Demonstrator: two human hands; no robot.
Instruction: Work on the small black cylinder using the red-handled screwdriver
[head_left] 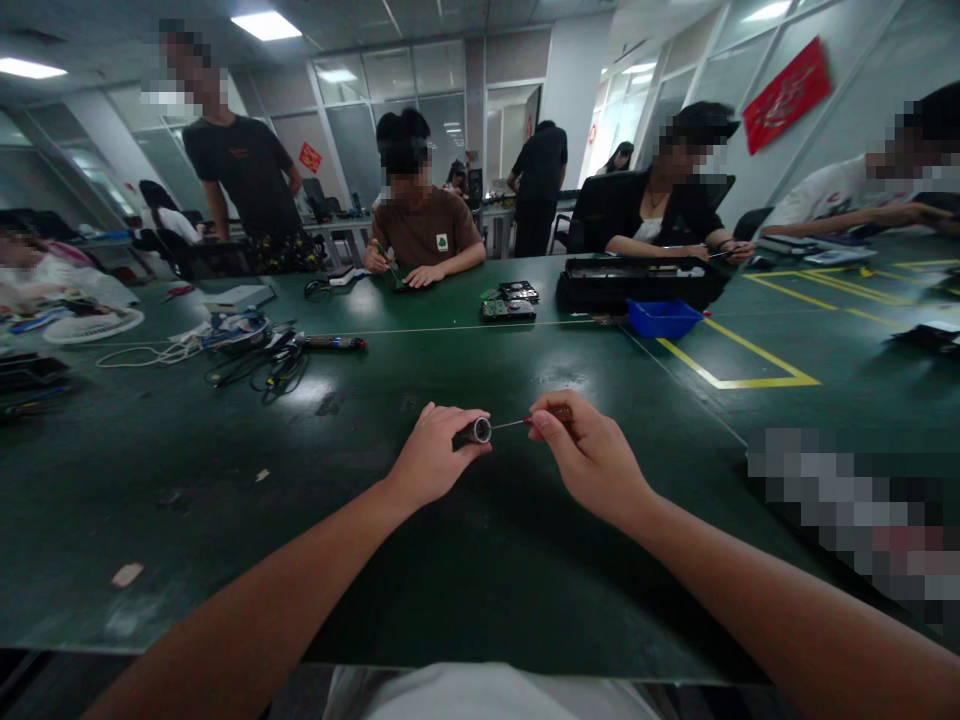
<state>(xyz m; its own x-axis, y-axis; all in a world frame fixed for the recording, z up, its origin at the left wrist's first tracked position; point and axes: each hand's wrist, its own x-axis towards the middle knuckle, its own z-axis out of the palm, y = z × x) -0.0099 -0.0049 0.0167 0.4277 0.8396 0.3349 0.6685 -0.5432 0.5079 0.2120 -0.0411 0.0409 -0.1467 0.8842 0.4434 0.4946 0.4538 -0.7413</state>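
My left hand (431, 455) is closed round a short dark cylinder (481, 431) with a pale round rim, its open-looking end turned towards me. What the cylinder is, I cannot make out, and its far part is hidden by my fingers. In my right hand (589, 450) is a screwdriver (510, 425), its brownish-red handle inside my fingers. The thin metal shaft points left, and its tip meets or nearly meets the cylinder's rim. Both hands are above the green table (450, 590).
Cables (262, 360) lie at the left, near a white fan-like cover (94, 325). Hard drives (510, 302) and a blue tray (664, 318) stand across the table, before a long black housing (637, 285). Co-workers sit opposite, one in a brown shirt (427, 235). Paper scraps (127, 575) lie at left.
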